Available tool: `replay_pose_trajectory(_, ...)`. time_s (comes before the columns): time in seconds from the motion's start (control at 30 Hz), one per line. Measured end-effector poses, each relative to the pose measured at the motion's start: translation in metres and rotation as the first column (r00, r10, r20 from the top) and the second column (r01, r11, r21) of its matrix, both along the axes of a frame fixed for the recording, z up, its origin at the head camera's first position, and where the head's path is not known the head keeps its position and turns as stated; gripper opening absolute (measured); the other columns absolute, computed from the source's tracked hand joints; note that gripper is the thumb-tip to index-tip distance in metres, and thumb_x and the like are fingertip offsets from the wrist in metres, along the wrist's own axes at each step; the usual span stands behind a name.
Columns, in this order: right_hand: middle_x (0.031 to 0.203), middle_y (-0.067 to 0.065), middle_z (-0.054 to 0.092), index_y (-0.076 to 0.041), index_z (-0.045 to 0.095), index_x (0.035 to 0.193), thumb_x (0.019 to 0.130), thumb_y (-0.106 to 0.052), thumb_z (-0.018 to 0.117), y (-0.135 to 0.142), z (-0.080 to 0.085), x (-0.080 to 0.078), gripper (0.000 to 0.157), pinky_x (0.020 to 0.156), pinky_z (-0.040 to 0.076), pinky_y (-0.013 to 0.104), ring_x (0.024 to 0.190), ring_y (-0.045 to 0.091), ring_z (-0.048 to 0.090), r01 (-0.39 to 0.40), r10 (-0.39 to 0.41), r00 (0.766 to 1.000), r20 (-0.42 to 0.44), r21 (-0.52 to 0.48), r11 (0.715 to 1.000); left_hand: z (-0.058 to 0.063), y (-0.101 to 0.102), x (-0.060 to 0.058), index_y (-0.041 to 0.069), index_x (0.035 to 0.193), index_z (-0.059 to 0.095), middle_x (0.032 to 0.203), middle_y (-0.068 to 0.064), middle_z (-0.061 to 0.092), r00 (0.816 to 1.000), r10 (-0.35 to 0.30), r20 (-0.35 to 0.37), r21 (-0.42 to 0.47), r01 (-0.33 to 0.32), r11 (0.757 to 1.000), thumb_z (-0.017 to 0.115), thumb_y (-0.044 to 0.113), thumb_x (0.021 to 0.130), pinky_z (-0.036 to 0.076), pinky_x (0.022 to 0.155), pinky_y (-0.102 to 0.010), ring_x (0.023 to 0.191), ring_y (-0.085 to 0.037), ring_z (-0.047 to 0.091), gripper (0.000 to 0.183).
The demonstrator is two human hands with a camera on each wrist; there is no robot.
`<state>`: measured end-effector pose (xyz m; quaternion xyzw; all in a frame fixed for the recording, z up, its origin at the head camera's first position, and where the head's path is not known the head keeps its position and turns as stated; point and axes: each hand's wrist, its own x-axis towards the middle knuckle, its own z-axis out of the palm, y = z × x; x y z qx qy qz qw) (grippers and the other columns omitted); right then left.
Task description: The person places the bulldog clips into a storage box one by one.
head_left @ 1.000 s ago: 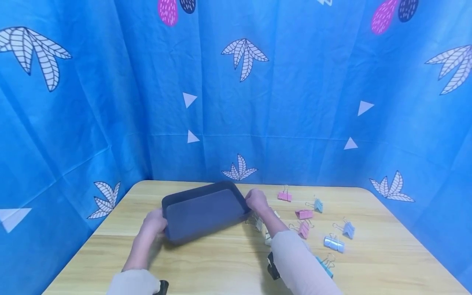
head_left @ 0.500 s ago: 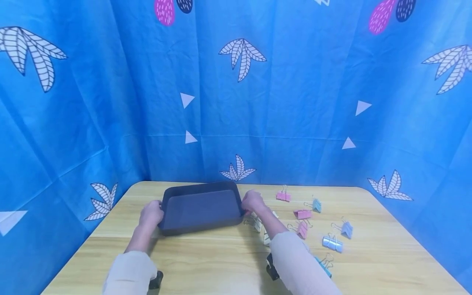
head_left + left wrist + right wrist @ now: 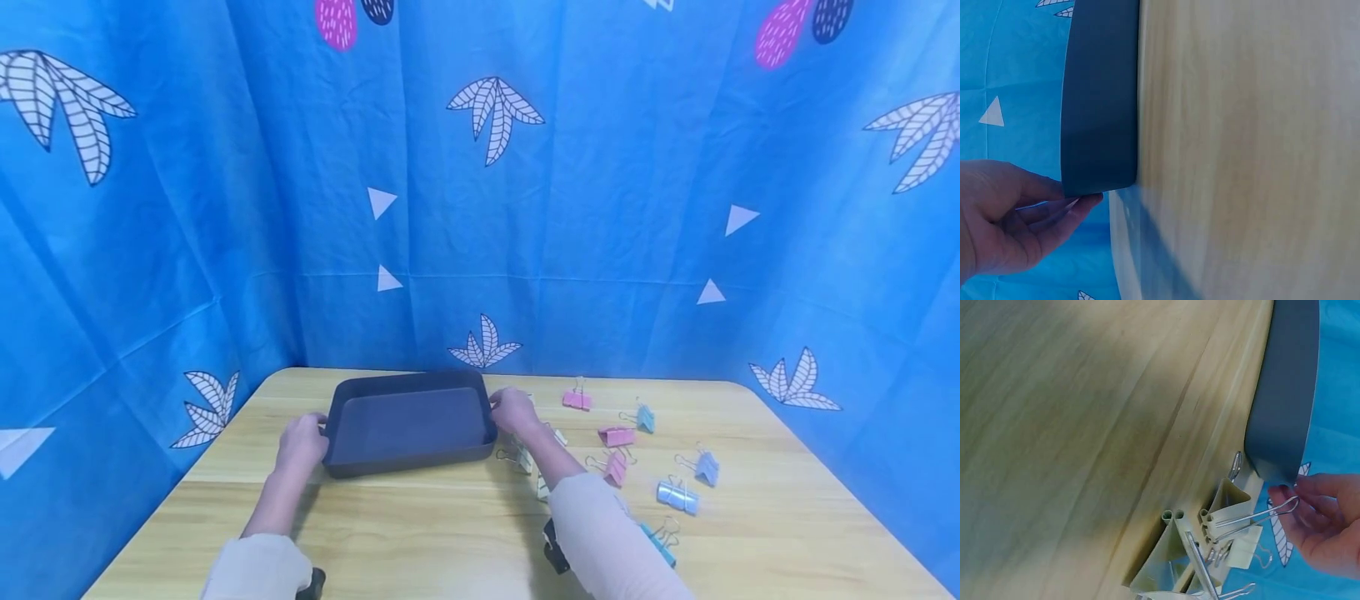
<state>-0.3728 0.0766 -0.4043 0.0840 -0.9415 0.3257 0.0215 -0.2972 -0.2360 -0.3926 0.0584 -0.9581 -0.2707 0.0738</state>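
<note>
A dark grey rectangular tray (image 3: 412, 425) lies on the wooden table (image 3: 420, 533), its inside bare. At its left end my left hand (image 3: 300, 443) holds the end wall; in the left wrist view the thumb of that hand (image 3: 1010, 219) is at the rim and the fingers touch the outside. My right hand (image 3: 517, 412) pinches the tray's right end near the rim, also seen in the right wrist view. Just below the right hand stand several cream binder clips (image 3: 1230, 500), partly hidden by the forearm in the head view.
Right of the tray lie pink binder clips (image 3: 617, 467), a teal clip (image 3: 645, 418), a lilac clip (image 3: 707, 467) and a shiny light blue clip (image 3: 678, 497). Another teal clip (image 3: 660, 546) is partly behind the right sleeve. A blue patterned curtain (image 3: 615, 183) surrounds the table.
The tray has turned from a slant to nearly straight and now sits flat. My left hand moved slightly left and away from me with it; the right hand shifted slightly. The clips stayed put.
</note>
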Motion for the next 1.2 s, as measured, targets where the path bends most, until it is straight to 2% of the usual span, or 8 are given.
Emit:
replay_pose_trajectory(0.17, 0.100, 0.018, 0.064, 0.005, 0.066, 0.100, 0.073, 0.011, 0.059, -0.002, 0.004, 0.003, 0.029, 0.080, 0.050, 0.038, 0.095, 0.032, 0.058, 0.016, -0.016, 1.000, -0.002, 0.051, 0.999, -0.003, 0.001, -0.002, -0.016, 0.112, 0.055, 0.097, -0.030, 0.060, 0.999, 0.018, -0.027, 0.002, -0.018, 1.000, 0.048, -0.011, 0.077, 0.046, 0.077, -0.048, 0.093, -0.045, 0.054, 0.036)
replay_pose_trajectory(0.2, 0.099, 0.018, 0.064, 0.006, 0.065, 0.099, 0.072, 0.012, 0.058, -0.004, 0.012, 0.010, 0.028, 0.080, 0.049, 0.038, 0.095, 0.033, 0.058, 0.034, -0.036, 0.999, 0.020, 0.062, 0.998, -0.005, 0.001, -0.002, -0.015, 0.111, 0.056, 0.096, -0.029, 0.061, 0.999, 0.022, -0.040, 0.003, -0.021, 1.000, 0.048, -0.011, 0.076, 0.046, 0.076, -0.048, 0.092, -0.044, 0.055, 0.036)
replay_pose_trajectory(0.33, 0.074, 0.011, 0.061, 0.001, 0.062, 0.076, 0.070, 0.013, 0.054, -0.003, 0.018, 0.018, 0.015, 0.058, 0.049, 0.029, 0.068, 0.023, 0.057, 0.039, -0.041, 0.999, 0.009, 0.105, 0.994, -0.008, 0.005, -0.006, -0.013, 0.111, 0.058, 0.093, -0.027, 0.062, 0.997, 0.032, -0.075, 0.005, -0.031, 0.999, 0.048, -0.011, 0.074, 0.046, 0.075, -0.049, 0.091, -0.044, 0.056, 0.038)
replay_pose_trajectory(0.43, 0.061, 0.006, 0.053, -0.003, 0.053, 0.067, 0.069, 0.014, 0.052, -0.003, 0.019, 0.023, 0.017, 0.048, 0.043, 0.026, 0.055, 0.018, 0.049, 0.040, -0.042, 0.999, 0.010, 0.121, 0.992, -0.009, 0.006, -0.008, -0.012, 0.113, 0.057, 0.096, -0.026, 0.062, 0.997, 0.041, -0.064, 0.009, -0.040, 0.999, 0.046, -0.011, 0.075, 0.046, 0.074, -0.049, 0.092, -0.044, 0.056, 0.039)
replay_pose_trajectory(0.6, 0.069, 0.009, 0.056, 0.001, 0.057, 0.078, 0.069, 0.012, 0.055, -0.005, 0.022, 0.028, 0.015, 0.054, 0.048, 0.029, 0.060, 0.021, 0.052, 0.075, -0.078, 0.997, 0.020, 0.138, 0.988, -0.009, 0.008, -0.009, -0.010, 0.116, 0.056, 0.098, -0.026, 0.062, 0.998, 0.043, -0.040, 0.021, -0.042, 0.999, 0.046, -0.010, 0.078, 0.047, 0.073, -0.048, 0.092, -0.044, 0.055, 0.039)
replay_pose_trajectory(0.8, 0.080, 0.013, 0.060, 0.005, 0.060, 0.092, 0.071, 0.010, 0.059, -0.006, 0.022, 0.029, 0.021, 0.060, 0.050, 0.032, 0.068, 0.024, 0.055, 0.091, -0.093, 0.996, 0.003, 0.192, 0.977, -0.008, 0.010, -0.007, -0.011, 0.115, 0.057, 0.100, -0.028, 0.061, 0.999, 0.032, -0.036, 0.020, -0.031, 0.999, 0.048, -0.010, 0.078, 0.046, 0.076, -0.049, 0.095, -0.044, 0.054, 0.037)
replay_pose_trajectory(1.0, 0.079, 0.013, 0.059, 0.004, 0.060, 0.092, 0.072, 0.009, 0.059, -0.005, 0.022, 0.029, 0.020, 0.058, 0.049, 0.032, 0.067, 0.024, 0.054, 0.098, -0.100, 0.995, 0.001, 0.199, 0.975, -0.008, 0.009, -0.004, -0.014, 0.114, 0.055, 0.100, -0.029, 0.060, 0.998, -0.022, -0.061, 0.055, 0.026, 0.998, 0.048, -0.008, 0.080, 0.044, 0.081, -0.051, 0.097, -0.045, 0.054, 0.035)
replay_pose_trajectory(1.2, 0.077, 0.013, 0.060, 0.004, 0.061, 0.089, 0.073, 0.007, 0.059, -0.005, 0.022, 0.029, 0.017, 0.056, 0.049, 0.032, 0.065, 0.023, 0.054, 0.091, -0.088, 0.996, -0.021, 0.243, 0.966, -0.009, 0.007, -0.004, -0.015, 0.122, 0.048, 0.110, -0.031, 0.055, 0.995, -0.094, -0.030, 0.062, 0.095, 0.994, 0.052, -0.007, 0.084, 0.041, 0.085, -0.053, 0.102, -0.046, 0.050, 0.038)
